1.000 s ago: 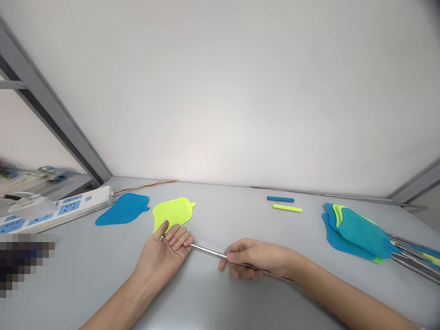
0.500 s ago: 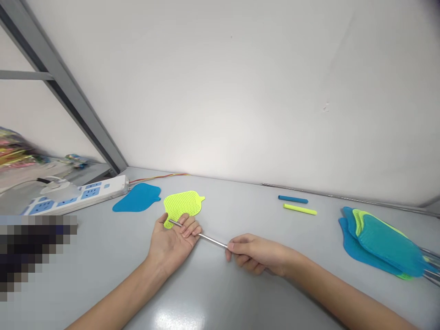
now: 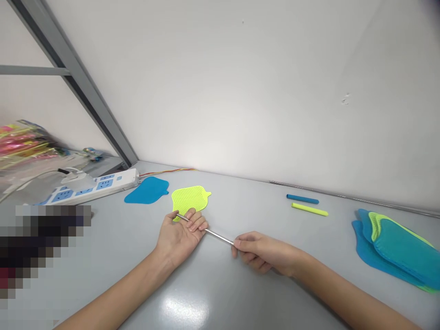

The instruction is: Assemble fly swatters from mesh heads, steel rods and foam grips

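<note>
A thin metal rod [image 3: 220, 237] slants between my two hands above the grey table. My left hand [image 3: 182, 238] is turned palm up, its fingers curled over the rod, whose far end pokes out near the thumb. My right hand [image 3: 256, 251] pinches the rod's other end between thumb and fingers; that tip is hidden. Just behind my left hand lies a yellow-green perforated fly swatter head [image 3: 190, 198], partly covered by the fingers. To its left is a blue fly swatter head [image 3: 147, 190].
A blue tube [image 3: 302, 199] and a yellow-green tube [image 3: 309, 209] lie behind my right hand. Stacked fly swatters [image 3: 405, 250] are at the right. A power strip [image 3: 103, 185], wrapped colourful items [image 3: 27, 144] and a metal frame [image 3: 89, 91] stand left. The wall [image 3: 233, 91] closes the back.
The view has turned slightly left, so everything sits further right in the picture. Both hands keep the same hold on the rod.
</note>
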Motion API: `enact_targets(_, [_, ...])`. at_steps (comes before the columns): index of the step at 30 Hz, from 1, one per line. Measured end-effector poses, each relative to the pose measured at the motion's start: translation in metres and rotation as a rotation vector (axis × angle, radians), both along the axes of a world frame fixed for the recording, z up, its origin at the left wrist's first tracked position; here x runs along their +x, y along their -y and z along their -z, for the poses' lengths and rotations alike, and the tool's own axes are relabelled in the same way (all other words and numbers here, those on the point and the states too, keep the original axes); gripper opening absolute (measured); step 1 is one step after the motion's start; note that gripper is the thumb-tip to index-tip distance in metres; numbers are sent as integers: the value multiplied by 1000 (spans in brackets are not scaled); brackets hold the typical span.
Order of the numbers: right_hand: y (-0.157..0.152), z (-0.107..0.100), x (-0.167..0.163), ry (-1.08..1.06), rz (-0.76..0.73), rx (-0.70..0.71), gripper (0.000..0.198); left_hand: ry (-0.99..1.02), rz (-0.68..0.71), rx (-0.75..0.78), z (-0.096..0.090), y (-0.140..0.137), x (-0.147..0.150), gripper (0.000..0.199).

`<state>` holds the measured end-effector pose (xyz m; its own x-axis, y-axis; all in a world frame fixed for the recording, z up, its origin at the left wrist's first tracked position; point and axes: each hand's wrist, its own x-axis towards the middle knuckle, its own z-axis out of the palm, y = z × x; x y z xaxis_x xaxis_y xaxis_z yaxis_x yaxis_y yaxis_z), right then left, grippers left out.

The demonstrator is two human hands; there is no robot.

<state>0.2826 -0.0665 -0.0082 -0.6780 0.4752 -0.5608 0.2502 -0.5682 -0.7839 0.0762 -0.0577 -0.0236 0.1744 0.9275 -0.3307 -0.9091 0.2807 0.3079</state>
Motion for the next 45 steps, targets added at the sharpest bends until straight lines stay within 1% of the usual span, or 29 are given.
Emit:
enact_targets(4, [0,0,0,12,8,11,27,1,7,19,1,1,0,20])
enact_targets(9, [2,2,0,28,16,21,27,-8,9,31,0,2,0,28])
enact_targets(16, [3,3,-2,22,18,23,26,-60,72,37,0,0,-1,35])
enact_targets(22, [4,4,-1,1,6,17,26,-105,51,43,3,2,0,35])
enact_targets(33, [5,7,2,-31,-15,33,27,-179,-3,33,-1,8,8,35])
enact_targets(45, [2,10,3,-46,-1,20,26,-196,30,38,-2,4,10,34])
